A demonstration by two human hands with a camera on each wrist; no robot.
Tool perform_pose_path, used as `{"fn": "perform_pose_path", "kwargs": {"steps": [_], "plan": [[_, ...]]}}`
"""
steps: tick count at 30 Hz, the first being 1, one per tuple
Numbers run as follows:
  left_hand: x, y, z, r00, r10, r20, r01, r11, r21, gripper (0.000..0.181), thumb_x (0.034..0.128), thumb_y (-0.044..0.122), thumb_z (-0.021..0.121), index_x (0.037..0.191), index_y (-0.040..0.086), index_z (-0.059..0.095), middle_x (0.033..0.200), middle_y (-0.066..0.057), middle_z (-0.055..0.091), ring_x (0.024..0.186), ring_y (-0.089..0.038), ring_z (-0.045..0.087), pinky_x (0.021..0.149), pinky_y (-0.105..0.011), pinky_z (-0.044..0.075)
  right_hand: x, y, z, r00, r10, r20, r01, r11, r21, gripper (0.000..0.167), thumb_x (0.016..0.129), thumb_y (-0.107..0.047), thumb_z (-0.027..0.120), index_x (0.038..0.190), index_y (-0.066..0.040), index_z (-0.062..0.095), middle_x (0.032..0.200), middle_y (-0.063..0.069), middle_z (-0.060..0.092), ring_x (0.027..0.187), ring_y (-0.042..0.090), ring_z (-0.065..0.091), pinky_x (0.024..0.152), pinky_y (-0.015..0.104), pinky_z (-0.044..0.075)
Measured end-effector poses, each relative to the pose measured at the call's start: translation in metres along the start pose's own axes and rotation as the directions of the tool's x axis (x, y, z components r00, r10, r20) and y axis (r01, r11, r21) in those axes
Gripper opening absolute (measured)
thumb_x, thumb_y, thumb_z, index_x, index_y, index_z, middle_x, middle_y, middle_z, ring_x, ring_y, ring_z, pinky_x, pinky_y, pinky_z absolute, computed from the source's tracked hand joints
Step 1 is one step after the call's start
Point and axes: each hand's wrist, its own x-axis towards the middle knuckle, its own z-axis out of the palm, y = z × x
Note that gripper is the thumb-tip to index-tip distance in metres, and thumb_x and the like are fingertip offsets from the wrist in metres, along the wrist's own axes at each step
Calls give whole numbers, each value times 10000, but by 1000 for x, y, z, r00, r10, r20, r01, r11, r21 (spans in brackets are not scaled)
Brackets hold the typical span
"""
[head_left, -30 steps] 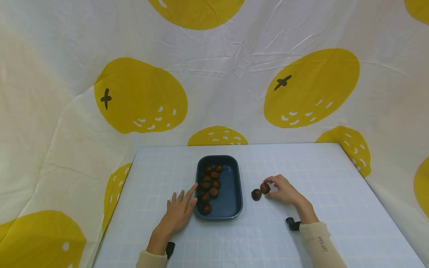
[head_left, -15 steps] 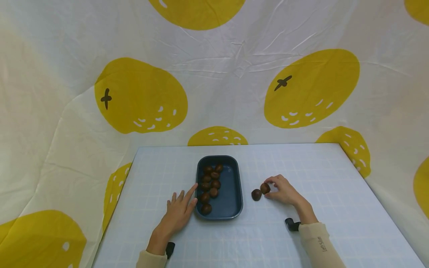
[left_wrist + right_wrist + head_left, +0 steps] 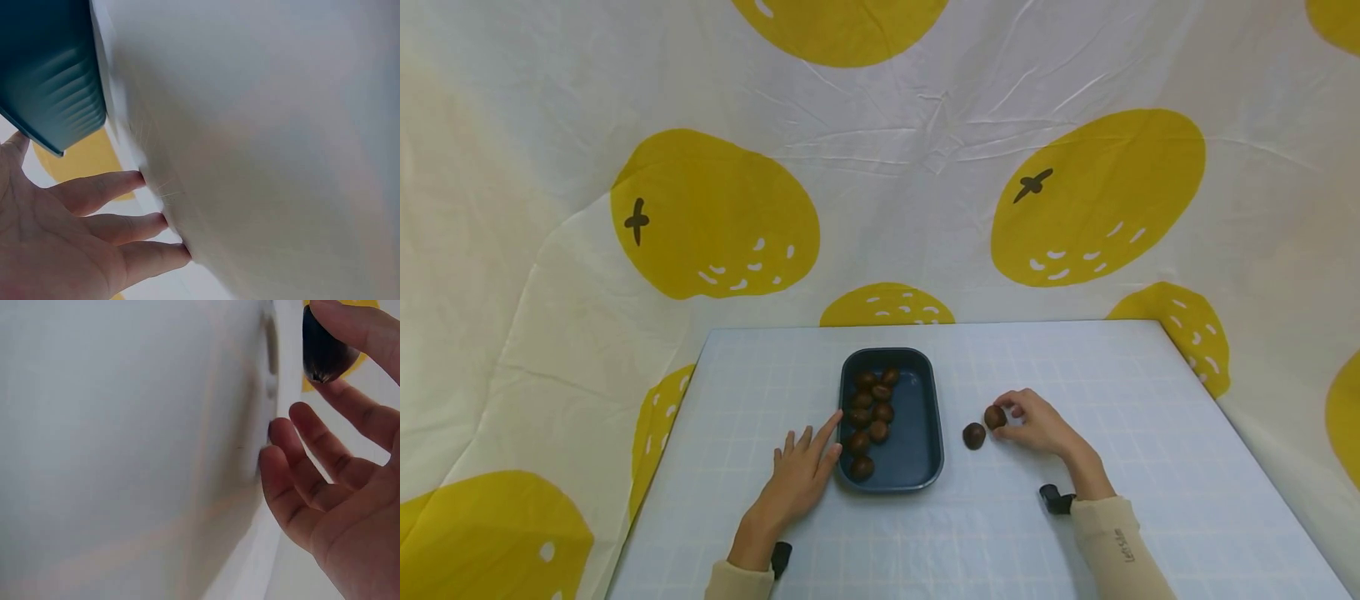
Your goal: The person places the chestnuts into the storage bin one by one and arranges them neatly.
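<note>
My right hand (image 3: 1036,423) pinches a glossy brown chestnut (image 3: 996,417) between thumb and index finger. In the right wrist view this chestnut (image 3: 325,353) looks dark with a small pointed tip, and the other fingers hang loosely below it. A second chestnut (image 3: 973,435) lies on the table just left of it. Several more chestnuts (image 3: 878,431) fill the left half of a dark blue tray (image 3: 917,446). My left hand (image 3: 797,479) is spread beside the tray, its index fingertip at the left rim. In the left wrist view, other fingertips of the left hand (image 3: 69,231) touch the tabletop.
The table (image 3: 1045,550) has a pale checked cover. Behind it hangs a white cloth (image 3: 910,225) printed with large yellow fruit. Black wrist straps or camera mounts (image 3: 1057,500) sit at both wrists.
My right hand has shifted slightly up and to the right with the chestnut, opening a gap to the chestnut on the table. The left hand and tray have stayed put.
</note>
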Motion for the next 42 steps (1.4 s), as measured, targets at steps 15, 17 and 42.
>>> {"fn": "perform_pose_path", "kwargs": {"steps": [15, 17, 42], "plan": [[0, 0, 1, 1000, 15, -23, -16, 1000, -16, 543, 1067, 551, 311, 1588, 429, 218, 1512, -324, 351, 1379, -637, 162, 1024, -800, 98, 7, -37, -13, 992, -122, 8, 121, 989, 88, 423, 834, -205, 829, 1207, -110, 654, 1184, 69, 597, 1081, 341, 584, 899, 535, 493], [1, 0, 1, 1000, 11, -16, -12, 1000, -13, 543, 1067, 552, 308, 1588, 433, 212, 1516, -322, 347, 1382, -633, 158, 1029, -797, 94, 9, -42, -13, 992, -127, 15, 125, 987, 97, 421, 836, -222, 830, 1208, -131, 655, 1195, 51, 597, 1086, 325, 579, 913, 532, 484], [1, -1, 1, 1000, -1, 5, 1, 1000, -9, 547, 1066, 557, 302, 1589, 429, 212, 1525, -314, 338, 1389, -625, 144, 1033, -794, 76, 51, -114, 4, 932, -338, 133, 317, 935, 158, 462, 832, -235, 833, 1232, -120, 634, 1193, 38, 570, 1111, 322, 565, 931, 504, 470]]}}
